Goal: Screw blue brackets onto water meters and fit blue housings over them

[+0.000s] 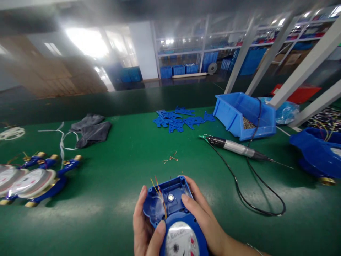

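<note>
The blue water meter [182, 233] is between the left hand [147, 227] and the right hand [205, 217], low over the green table [112, 188]. Its open box part points away from the person, the dial toward them. Both hands are partly closed around it, one at each side; neither is clearly nearer. Small screws [171, 158] lie just beyond.

Screws [171, 158] mid-table [119, 185]; flat parts [176, 120] behind them; screwdriver [239, 148] right (bin [243, 115] behind it).
</note>
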Demonstrator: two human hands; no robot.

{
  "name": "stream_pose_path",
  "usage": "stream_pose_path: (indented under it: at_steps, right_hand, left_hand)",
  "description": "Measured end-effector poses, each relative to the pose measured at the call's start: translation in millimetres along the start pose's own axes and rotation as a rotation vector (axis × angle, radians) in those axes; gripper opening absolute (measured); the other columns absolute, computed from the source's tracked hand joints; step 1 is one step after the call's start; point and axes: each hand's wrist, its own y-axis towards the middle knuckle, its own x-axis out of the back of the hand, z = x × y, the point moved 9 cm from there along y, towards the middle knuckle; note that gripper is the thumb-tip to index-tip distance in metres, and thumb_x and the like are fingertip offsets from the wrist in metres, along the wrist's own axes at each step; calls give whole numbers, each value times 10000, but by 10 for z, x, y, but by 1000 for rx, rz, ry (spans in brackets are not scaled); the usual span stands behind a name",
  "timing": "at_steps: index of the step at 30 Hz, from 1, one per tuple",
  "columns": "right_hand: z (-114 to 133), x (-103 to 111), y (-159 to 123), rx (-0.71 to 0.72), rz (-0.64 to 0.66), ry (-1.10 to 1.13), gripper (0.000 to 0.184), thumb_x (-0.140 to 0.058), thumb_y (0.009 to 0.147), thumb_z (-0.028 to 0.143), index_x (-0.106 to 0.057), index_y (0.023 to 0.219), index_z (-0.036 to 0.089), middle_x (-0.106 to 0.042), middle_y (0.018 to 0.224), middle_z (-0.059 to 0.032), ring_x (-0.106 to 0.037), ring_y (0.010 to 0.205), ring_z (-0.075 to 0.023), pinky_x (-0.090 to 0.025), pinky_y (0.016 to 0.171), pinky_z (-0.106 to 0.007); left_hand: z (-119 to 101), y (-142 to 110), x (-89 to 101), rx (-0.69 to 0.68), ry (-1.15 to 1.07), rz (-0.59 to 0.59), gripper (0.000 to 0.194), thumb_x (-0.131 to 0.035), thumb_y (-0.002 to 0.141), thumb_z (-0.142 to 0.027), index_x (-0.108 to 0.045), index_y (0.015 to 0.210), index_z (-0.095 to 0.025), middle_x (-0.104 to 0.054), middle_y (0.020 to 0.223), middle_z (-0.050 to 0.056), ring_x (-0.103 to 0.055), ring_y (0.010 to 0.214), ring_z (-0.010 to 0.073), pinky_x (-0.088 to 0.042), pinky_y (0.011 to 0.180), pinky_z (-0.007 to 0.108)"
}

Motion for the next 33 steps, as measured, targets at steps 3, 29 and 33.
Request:
stream_pose_path:
  at_steps: [3, 29, 33]
  right_hand:
    - [30, -9, 14, -1, 19, -27, 671, -587, 793, 580, -341, 1303, 219, -473, 1320, -74, -442, 1210, -245, -323, 1050, -380]
    - [-96, -22, -343, -23, 56, 47, 934, -748, 607, 586, -355, 1312, 115, -477, 1297, -176, -452, 1211, -288, -341, 1041, -401]
    - [-132, -103, -389, 81, 79, 88, 875, -753, 607, 554, -396, 1274, 113, -496, 1285, -177, -487, 1176, -291, -348, 1029, -419]
  left_hand:
    - [-200, 118, 58, -185, 296, 38, 298, -418, 914, -326, -554, 1179, -344, -269, 1508, -54, -245, 1383, 271, -240, 1126, 479]
    - [26, 14, 265, 122, -147, -88, 709, -765, 630, -467, -477, 1250, -277, -482, 1375, 66, -388, 1307, 288, -351, 1070, 382]
    - [278, -109, 360, 242, -83, -118, 722, -731, 612, -578, -527, 1208, -226, -566, 1269, 92, -539, 1153, 315, -481, 939, 358]
